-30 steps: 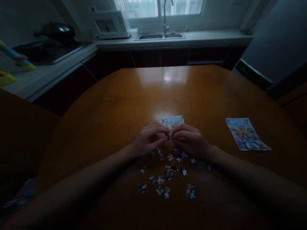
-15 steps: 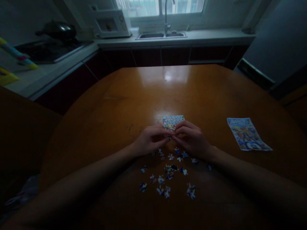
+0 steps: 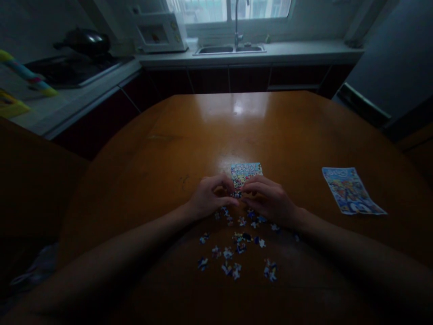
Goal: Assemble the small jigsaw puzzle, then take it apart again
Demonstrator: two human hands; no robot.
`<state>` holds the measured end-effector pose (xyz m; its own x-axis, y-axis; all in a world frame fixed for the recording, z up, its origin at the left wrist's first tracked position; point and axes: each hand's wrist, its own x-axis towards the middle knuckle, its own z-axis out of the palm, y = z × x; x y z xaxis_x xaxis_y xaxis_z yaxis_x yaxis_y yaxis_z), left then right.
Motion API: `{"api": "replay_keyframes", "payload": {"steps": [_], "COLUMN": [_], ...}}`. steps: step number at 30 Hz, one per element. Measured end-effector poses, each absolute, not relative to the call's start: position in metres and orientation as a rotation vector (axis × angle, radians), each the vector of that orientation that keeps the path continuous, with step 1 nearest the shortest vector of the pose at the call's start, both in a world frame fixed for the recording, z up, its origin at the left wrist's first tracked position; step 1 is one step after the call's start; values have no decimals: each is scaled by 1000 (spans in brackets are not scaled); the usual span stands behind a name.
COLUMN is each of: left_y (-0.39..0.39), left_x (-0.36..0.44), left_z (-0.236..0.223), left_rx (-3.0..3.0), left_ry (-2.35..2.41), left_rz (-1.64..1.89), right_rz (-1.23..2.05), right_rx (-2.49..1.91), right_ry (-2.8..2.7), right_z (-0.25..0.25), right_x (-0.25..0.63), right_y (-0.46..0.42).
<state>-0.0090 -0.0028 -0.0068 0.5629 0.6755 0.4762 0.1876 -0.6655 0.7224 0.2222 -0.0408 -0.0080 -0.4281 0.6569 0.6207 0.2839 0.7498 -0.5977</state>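
Observation:
A partly assembled jigsaw puzzle (image 3: 246, 169), bright and many-coloured, lies flat in front of me, its lower right part covered by my fingers. My left hand (image 3: 213, 196) is at its lower left, thumb and index finger closed around a small dark-and-white puzzle piece (image 3: 236, 195). My right hand (image 3: 270, 198) rests just to the right, with thumb and index finger apart and nothing visible between them. Nearer to me, several loose puzzle pieces (image 3: 228, 253) are scattered over the table, some partly hidden by my hands.
On the right of the brown wooden table (image 3: 203, 131) lies a creased picture sheet (image 3: 352, 189). Beyond the table, a counter holds a sink (image 3: 216, 50), a white microwave (image 3: 160, 34) and, on the left, a stove with a dark pan (image 3: 84, 41).
Both hands' fingertips were pinched together over a small dark piece. My right fingertips have since parted, and more of the piece shows by my left hand. The view has shifted slightly.

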Motion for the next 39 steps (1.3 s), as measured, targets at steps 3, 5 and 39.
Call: {"api": "replay_keyframes", "payload": {"steps": [3, 5, 39], "left_y": [-5, -6, -8], "left_x": [-9, -8, -5], "left_z": [-5, -4, -2], "left_rx": [2167, 2155, 2139], "left_ry": [686, 704, 618], "left_rz": [999, 975, 989], "right_rz": [495, 476, 385], "right_rx": [-679, -654, -640], "right_ry": [-2022, -2019, -2098], "right_z": [-8, -9, -8], "right_x": [222, 221, 223], "right_y": [-41, -40, -35]}}
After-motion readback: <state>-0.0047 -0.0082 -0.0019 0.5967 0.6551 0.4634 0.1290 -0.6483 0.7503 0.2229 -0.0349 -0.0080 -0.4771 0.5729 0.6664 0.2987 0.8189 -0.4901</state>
